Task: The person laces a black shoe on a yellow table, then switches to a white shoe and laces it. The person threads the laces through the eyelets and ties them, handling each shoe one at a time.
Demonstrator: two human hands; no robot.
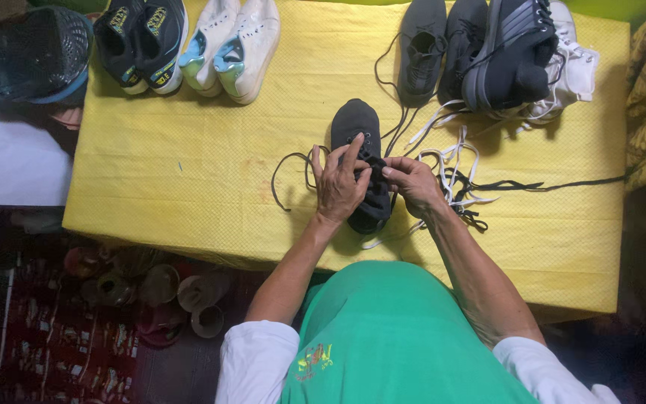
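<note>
A black shoe (360,161) lies toe-away in the middle of the yellow-covered table (188,172), nearer its near edge than its far one, and both hands work over its lacing. The left hand (336,183) rests on the shoe's left side with fingers partly spread, the forefinger pressing down on the eyelet row; the right hand (411,183) comes in from the right with fingertips pinched together at the tongue, apparently on a black lace (293,179), though the pinch itself is too small to make out for certain. One end of that lace loops loose across the cloth to the left of the shoe. The likeliest slip, I judge, is at the right side: a tangle of loose white and black laces (454,179) lies just beside the right wrist, and a tug could catch or drag the wrong strand into the work. The loose left end could also pull back through an eyelet if tension goes uneven. The black-and-yellow shoes (142,41) and white shoes (233,45) at the far left corner, and the dark pile of shoes (487,52) at the far right, lie well apart and seem safe.
</note>
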